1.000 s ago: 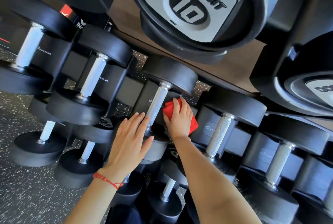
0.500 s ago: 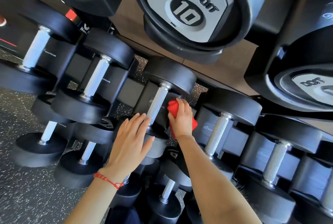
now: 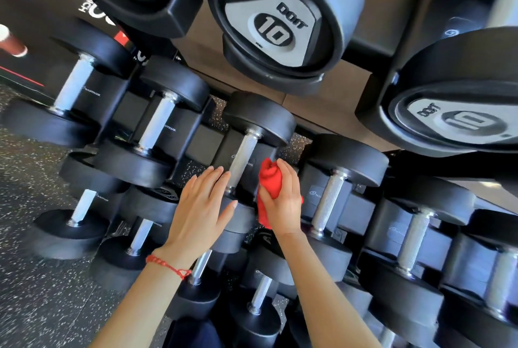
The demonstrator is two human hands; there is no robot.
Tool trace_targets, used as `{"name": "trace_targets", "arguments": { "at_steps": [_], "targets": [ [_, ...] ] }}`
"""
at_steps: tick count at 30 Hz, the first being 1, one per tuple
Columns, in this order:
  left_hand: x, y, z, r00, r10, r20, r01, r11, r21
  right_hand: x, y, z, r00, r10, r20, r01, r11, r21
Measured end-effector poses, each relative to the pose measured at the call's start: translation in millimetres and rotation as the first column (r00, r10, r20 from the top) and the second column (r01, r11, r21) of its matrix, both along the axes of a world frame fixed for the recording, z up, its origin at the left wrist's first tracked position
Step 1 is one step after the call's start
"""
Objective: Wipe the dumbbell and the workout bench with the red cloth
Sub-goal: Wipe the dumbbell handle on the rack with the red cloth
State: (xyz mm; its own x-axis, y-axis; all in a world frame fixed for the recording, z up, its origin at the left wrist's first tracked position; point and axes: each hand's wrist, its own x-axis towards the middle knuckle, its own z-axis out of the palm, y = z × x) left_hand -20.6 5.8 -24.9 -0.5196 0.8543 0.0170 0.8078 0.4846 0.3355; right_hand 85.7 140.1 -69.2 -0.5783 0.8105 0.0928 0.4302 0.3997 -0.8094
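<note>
On the rack's middle row, the right hand [image 3: 281, 202] grips the bunched red cloth [image 3: 269, 183] beside the dumbbell [image 3: 246, 157]; the left hand [image 3: 203, 207] rests open on it. Wiping seems barely begun; no bench in view.

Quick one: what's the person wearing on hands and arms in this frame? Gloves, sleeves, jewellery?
No gloves and no sleeves in view: both forearms are bare up to the frame edge. The left hand has a thin red braided string bracelet at the wrist, with a small loop or knot on its right side. The right hand and its wrist carry nothing. No rings or watch visible.
</note>
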Motion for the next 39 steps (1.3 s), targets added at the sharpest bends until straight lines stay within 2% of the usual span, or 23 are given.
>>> {"name": "trace_targets", "arguments": {
  "at_steps": [12, 17, 25, 35, 39],
  "targets": [
    [38, -29, 21, 0.997, -0.046, -0.058, 0.046, 0.999, 0.01, 47, -34, 37, 0.996, -0.025, -0.085, 0.02, 0.998, -0.061],
    [45, -47, 21, 0.996, -0.071, -0.05, 0.072, 0.997, 0.006, 60, -55, 43, 0.993, -0.069, -0.099, 0.066, 0.997, -0.034],
    [39, -77, 24, 0.972, -0.232, -0.038, 0.233, 0.973, 0.006, 74, -111, 46, 0.977, -0.197, -0.087, 0.194, 0.98, -0.037],
    [31, -118, 27, 0.886, -0.462, -0.052, 0.461, 0.887, -0.015, 85, -186, 52, 0.895, -0.437, -0.093, 0.437, 0.899, -0.024],
    [41, -123, 30, 0.845, -0.531, -0.064, 0.532, 0.847, 0.0, 105, -209, 60, 0.867, -0.487, -0.108, 0.488, 0.873, -0.019]
  ]
}}
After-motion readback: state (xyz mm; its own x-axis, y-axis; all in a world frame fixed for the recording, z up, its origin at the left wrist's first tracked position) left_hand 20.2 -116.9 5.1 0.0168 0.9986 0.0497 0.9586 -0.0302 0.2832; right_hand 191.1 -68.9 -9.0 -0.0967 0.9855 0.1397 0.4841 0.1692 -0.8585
